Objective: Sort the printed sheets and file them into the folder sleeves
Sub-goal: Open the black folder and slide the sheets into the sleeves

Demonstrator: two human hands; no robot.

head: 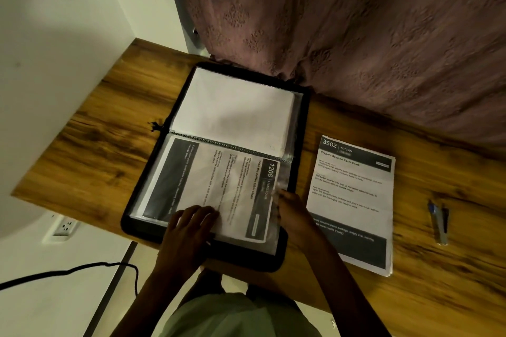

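Observation:
A black display folder (302, 128) lies open on the wooden desk. Its far page holds a blank white sheet (232, 112). On the near page a printed sheet headed "1206 Living Room" (219, 189) sits partly inside a clear sleeve (284, 172). My left hand (189, 227) rests flat on the sheet's near edge, fingers spread. At the right edge of that sleeve and sheet is my right hand (291, 213), and its fingertips are hidden by the plastic. A stack of printed sheets (353, 200), topped by "3562 Kitchen", lies to the right of the folder.
A pen (439, 223) lies on the desk (90, 150) at the far right. A brownish curtain (356, 22) hangs behind the desk. A white wall stands on the left, with a socket (65, 227) and a black cable (68, 272) below the desk edge.

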